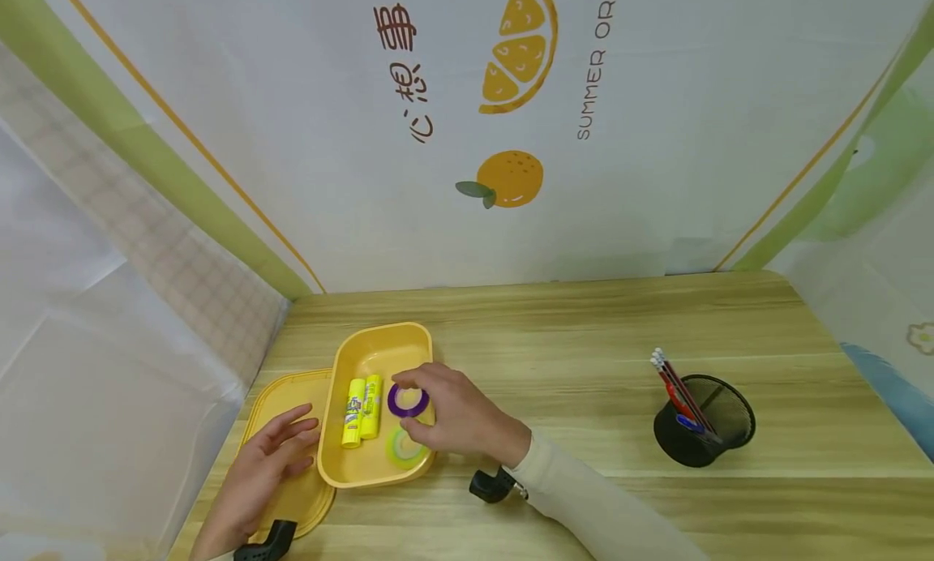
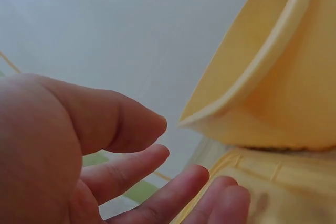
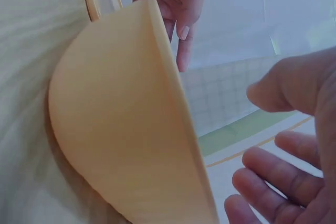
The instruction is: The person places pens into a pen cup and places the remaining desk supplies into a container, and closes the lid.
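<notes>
A yellow plastic box (image 1: 383,349) holds two yellow glue sticks (image 1: 353,415), a purple tape roll (image 1: 392,402) and a yellow-green tape roll (image 1: 396,450). Above the box's right side is my right hand (image 1: 461,413), thumb and fingers apart around the purple roll as seen from the head. Its fingers (image 3: 273,179) hold nothing in the right wrist view, where the box wall (image 3: 121,103) hides the contents. My left hand (image 1: 266,464) is by the box's left side, over the yellow lid (image 1: 310,496), its fingers (image 2: 173,192) spread and holding nothing.
A black mesh pen holder (image 1: 689,443) with several pencils and pens (image 1: 682,395) stands at the right of the wooden table (image 1: 554,342). A white printed cloth (image 1: 350,204) hangs behind the table's far edge. The box's left part overlaps the lid.
</notes>
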### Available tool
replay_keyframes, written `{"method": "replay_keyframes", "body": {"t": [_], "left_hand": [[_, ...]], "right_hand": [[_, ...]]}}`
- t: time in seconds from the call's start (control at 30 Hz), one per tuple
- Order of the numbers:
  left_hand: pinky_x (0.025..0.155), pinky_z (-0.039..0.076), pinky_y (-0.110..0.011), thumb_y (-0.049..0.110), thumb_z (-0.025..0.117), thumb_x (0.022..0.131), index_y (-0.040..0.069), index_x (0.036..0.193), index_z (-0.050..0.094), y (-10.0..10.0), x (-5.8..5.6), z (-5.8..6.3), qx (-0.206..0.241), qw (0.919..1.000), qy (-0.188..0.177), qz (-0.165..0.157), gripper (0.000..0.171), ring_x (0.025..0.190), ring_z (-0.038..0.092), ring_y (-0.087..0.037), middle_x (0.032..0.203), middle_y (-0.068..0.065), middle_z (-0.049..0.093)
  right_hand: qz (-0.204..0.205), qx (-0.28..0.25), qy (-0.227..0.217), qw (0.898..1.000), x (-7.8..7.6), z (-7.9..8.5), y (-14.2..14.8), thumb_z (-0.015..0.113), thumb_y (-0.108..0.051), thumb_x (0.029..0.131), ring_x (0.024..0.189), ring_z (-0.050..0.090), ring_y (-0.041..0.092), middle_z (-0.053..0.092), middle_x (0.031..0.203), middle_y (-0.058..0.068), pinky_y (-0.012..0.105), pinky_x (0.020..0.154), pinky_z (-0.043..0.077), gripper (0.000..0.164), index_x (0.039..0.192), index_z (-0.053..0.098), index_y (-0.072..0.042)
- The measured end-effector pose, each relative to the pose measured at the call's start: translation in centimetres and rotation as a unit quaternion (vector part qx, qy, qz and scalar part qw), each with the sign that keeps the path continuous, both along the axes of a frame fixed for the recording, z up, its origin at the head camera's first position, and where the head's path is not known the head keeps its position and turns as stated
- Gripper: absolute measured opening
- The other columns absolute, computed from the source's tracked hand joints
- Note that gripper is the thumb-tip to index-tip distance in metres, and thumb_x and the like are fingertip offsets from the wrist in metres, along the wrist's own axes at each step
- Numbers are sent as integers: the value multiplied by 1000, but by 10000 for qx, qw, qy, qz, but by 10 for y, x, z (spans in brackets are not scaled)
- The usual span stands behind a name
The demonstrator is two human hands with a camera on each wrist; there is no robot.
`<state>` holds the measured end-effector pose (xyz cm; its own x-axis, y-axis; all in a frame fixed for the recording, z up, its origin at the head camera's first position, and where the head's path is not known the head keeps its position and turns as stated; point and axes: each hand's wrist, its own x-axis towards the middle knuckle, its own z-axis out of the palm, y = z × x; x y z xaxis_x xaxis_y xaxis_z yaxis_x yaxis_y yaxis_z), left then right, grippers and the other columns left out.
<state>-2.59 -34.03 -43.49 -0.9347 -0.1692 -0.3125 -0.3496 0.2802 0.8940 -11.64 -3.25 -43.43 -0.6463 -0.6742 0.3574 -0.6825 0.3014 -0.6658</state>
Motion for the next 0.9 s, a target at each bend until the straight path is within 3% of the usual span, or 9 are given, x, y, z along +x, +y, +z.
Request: {"method": "replay_keyframes", "body": {"t": [0.1, 0.2, 0.33, 0.47, 0.53, 0.63, 0.73, 0.83, 0.9], "left_hand": [[86, 60, -25, 27, 59, 110, 4, 162, 37, -11, 4, 2, -300, 9995, -10, 15, 60, 105, 67, 4, 127, 16, 65], [84, 59, -24, 27, 55, 112, 2, 162, 36, -23, 8, 4, -681, 9976, -65, 83, 59, 101, 66, 7, 128, 16, 64], [84, 58, -19, 27, 52, 113, 0, 164, 33, -38, 13, 8, -1154, 9924, -360, 232, 61, 96, 63, 13, 146, -12, 61], [81, 57, -17, 35, 50, 112, -1, 164, 33, -52, 18, 9, -1536, 9839, -795, 446, 65, 90, 59, 16, 163, -29, 41], [78, 57, -17, 39, 50, 111, -2, 162, 36, -58, 19, 8, -1729, 9788, -938, 572, 67, 93, 63, 10, 163, -30, 41], [74, 58, -20, 45, 52, 110, -4, 158, 43, -65, 22, 6, -2095, 9690, -1045, 787, 69, 107, 72, -20, 157, -30, 48], [80, 62, -33, 49, 51, 109, -6, 154, 48, -72, 24, 4, -2539, 9567, -1136, 861, 72, 125, 62, -46, 150, -31, 56], [87, 61, -47, 51, 52, 108, -9, 150, 50, -80, 26, 1, -2818, 9485, -1149, 884, 74, 131, 55, -53, 143, -31, 61], [84, 62, -42, 49, 54, 107, -10, 149, 52, -83, 26, -1, -2912, 9457, -1125, 909, 73, 131, 56, -53, 140, -31, 63]], "right_hand": [[-83, -136, -242, 9996, 2, -3, 1, 79, -19, 94, 117, 66, 19, 69, 129, 3, 31, 100, 57, 53, 142, 62, -7], [-334, -295, -580, 9973, 3, -6, 2, 80, -19, 93, 113, 66, 21, 67, 125, 1, 31, 97, 58, 49, 138, 65, -8], [-790, -437, -920, 9917, 5, -10, 3, 81, -19, 92, 106, 65, 21, 66, 121, 3, 26, 91, 57, 44, 133, 69, -9], [-1121, -506, -1325, 9835, 5, -14, 4, 81, -17, 92, 100, 66, 19, 63, 124, 8, 22, 86, 58, 48, 137, 67, -6], [-1238, -532, -1544, 9788, 4, -17, 6, 81, -16, 92, 98, 66, 16, 61, 126, 8, 21, 83, 58, 52, 140, 65, -5], [-1322, -612, -1798, 9729, 3, -21, 7, 81, -15, 91, 94, 66, 12, 60, 128, 8, 19, 79, 59, 60, 145, 60, -2], [-1356, -657, -1940, 9694, 1, -25, 7, 82, -13, 90, 89, 66, 7, 60, 130, 9, 18, 74, 58, 68, 150, 54, 0], [-1346, -674, -2151, 9649, -2, -29, 7, 82, -15, 91, 86, 65, 5, 62, 128, 8, 18, 72, 58, 72, 154, 50, 0], [-1317, -693, -2339, 9608, -4, -31, 7, 82, -18, 92, 85, 65, 6, 63, 125, 7, 19, 72, 58, 73, 155, 49, -1]]}}
